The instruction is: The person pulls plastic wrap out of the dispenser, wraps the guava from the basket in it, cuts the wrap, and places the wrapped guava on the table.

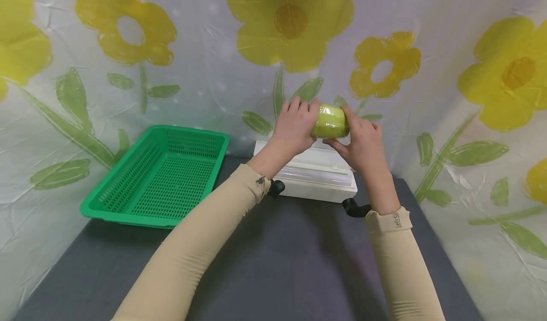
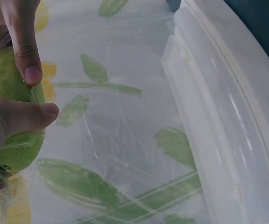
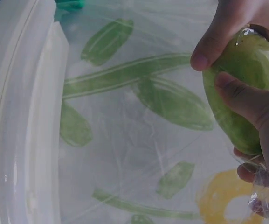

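Observation:
A speckled green fruit (image 1: 331, 121) wrapped in clear cling film is held up between both hands, above the back of the table. My left hand (image 1: 297, 124) grips one end of it, and my right hand (image 1: 364, 143) grips the other. In the left wrist view both thumbs press on the wrapped fruit (image 2: 20, 142). A bunched tail of film (image 3: 264, 191) shows by the right fingers in the right wrist view. Below the hands stands a white cling film dispenser (image 1: 314, 191) with a clear film roll (image 1: 316, 174) in it.
A green plastic basket (image 1: 154, 220) with a slotted bottom stands on the left of the dark table (image 1: 273, 264). A flower-printed curtain (image 1: 205, 83) hangs close behind and around the table. Black wrist mounts (image 1: 355, 208) sit near the dispenser's front in the head view.

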The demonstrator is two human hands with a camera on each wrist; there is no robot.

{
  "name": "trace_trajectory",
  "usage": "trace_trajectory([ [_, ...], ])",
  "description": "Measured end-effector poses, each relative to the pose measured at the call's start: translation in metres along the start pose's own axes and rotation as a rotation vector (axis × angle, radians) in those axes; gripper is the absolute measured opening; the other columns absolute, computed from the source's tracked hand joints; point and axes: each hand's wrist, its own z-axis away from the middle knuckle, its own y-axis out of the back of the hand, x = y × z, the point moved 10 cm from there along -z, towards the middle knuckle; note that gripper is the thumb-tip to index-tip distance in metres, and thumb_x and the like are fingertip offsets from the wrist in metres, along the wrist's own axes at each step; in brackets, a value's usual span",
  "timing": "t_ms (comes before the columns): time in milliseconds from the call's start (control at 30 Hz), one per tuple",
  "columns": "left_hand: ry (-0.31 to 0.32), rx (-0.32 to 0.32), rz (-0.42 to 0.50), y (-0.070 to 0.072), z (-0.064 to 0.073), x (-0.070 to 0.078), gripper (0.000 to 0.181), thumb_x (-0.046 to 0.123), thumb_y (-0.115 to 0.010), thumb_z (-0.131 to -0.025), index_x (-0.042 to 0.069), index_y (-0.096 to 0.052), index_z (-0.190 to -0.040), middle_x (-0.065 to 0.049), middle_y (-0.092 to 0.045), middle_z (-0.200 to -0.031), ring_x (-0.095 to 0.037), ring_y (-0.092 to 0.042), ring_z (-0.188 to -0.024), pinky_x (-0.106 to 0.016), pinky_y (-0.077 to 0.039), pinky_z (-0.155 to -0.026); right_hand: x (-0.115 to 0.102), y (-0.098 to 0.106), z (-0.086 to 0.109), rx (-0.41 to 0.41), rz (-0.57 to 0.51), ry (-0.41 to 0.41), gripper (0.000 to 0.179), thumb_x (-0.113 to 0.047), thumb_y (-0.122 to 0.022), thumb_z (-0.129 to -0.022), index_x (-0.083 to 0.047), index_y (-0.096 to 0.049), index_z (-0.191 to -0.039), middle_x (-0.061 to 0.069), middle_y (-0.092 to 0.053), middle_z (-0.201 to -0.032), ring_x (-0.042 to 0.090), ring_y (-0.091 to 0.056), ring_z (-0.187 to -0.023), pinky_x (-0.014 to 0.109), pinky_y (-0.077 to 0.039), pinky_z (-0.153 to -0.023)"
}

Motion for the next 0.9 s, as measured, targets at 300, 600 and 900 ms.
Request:
trace_trajectory([
  [300,0.001,-0.016,0.000,0.005,0.020,0.005,0.084,0.039,-0.094,-0.078,0.005,-0.054,-0.144,-0.011,-0.072,-0.121,-0.033,-0.059,-0.118,-0.045,-0.049,-0.096,-0.014,0.007,0.017,0.029,0.011,0.075,0.089,-0.035,-0.097,-0.078,-0.004,-0.051,-0.147,0.025,-0.074,-0.116,0.043,-0.070,-0.103,0.065,-0.045,-0.095],
  [600,-0.037,-0.035,0.033,0.000,0.067,0.019,0.089,0.051,-0.096,-0.073,0.009,-0.056,-0.141,-0.009,-0.071,-0.121,-0.031,-0.058,-0.118,-0.046,-0.045,-0.094,-0.034,0.004,0.066,0.110,0.022,0.150,0.088,-0.035,-0.100,-0.073,-0.001,-0.057,-0.143,0.026,-0.074,-0.112,0.044,-0.072,-0.098,0.069,-0.043,-0.096],
  [900,-0.061,-0.071,0.152,0.001,0.109,0.025,0.091,0.060,-0.094,-0.072,0.012,-0.057,-0.140,-0.008,-0.070,-0.124,-0.031,-0.055,-0.119,-0.047,-0.047,-0.093,-0.052,0.003,0.107,0.157,-0.014,0.170,0.091,-0.022,-0.105,-0.064,-0.002,-0.060,-0.140,0.024,-0.074,-0.114,0.046,-0.068,-0.092,0.073,-0.040,-0.098],
])
